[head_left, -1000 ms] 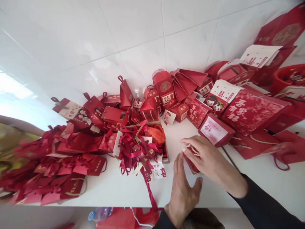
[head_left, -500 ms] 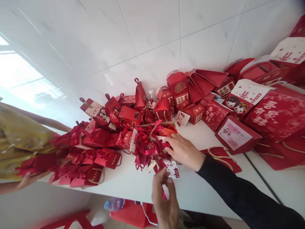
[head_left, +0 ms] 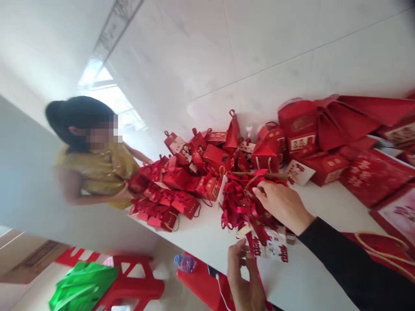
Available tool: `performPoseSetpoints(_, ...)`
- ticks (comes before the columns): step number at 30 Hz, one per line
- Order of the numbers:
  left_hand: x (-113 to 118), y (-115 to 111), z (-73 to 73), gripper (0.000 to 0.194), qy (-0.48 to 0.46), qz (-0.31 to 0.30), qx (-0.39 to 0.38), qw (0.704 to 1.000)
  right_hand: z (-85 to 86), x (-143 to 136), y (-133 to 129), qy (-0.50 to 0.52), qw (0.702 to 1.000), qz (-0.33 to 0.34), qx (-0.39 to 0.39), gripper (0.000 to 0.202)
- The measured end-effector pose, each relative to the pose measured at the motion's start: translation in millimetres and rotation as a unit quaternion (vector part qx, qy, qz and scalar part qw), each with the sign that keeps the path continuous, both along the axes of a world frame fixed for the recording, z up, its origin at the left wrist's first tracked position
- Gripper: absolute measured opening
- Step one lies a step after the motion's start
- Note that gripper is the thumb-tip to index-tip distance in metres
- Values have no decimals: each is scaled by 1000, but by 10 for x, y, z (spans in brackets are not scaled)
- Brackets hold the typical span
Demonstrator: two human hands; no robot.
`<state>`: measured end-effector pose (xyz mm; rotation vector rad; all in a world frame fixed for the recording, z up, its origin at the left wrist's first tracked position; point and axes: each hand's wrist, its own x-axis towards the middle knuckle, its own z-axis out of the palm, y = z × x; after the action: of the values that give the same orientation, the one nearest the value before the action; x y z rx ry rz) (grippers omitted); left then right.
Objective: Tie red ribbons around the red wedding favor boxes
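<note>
A tangled heap of red ribbons [head_left: 238, 201] with small tags lies in a shallow box on the white table. My right hand [head_left: 282, 203], in a black sleeve, reaches into the heap from the right, its bent fingers closed among the ribbons. Lower down, my left hand [head_left: 243, 272] is curled at the table's front edge. One long red ribbon [head_left: 258, 270] runs from the heap past its thumb and fingertips and hangs down beside the hand. Between the two hands lies a white card [head_left: 270, 246] with red characters.
Red gift boxes [head_left: 266, 151] crowd the table along the tiled wall, with more boxes [head_left: 162, 211] at the left. A person [head_left: 97, 168] in yellow stands there, hands at the boxes. Below are a bottle [head_left: 185, 262], a red stool [head_left: 139, 280] and a green bag [head_left: 82, 285].
My view has turned left, bringing the person and the stool into sight. Both hands stay at the ribbon heap; the right has shifted slightly among the ribbons.
</note>
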<state>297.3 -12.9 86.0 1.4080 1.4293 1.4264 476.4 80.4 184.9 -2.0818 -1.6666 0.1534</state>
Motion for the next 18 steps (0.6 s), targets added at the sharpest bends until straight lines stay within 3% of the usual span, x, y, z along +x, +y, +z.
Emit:
performPoseSetpoints(8,-13,14,-38,25,-20,21,-8,1000,-106,16,177,27,999,-10,-13,18)
performPoseSetpoints(13,-15,9,-59,22,-22,28,-23,999,-89,93,135,71,997,-33,24,18)
performPoseSetpoints(18,41,20,-76,25,-34,43,9,998,0,216,126,134,988,-42,68,19)
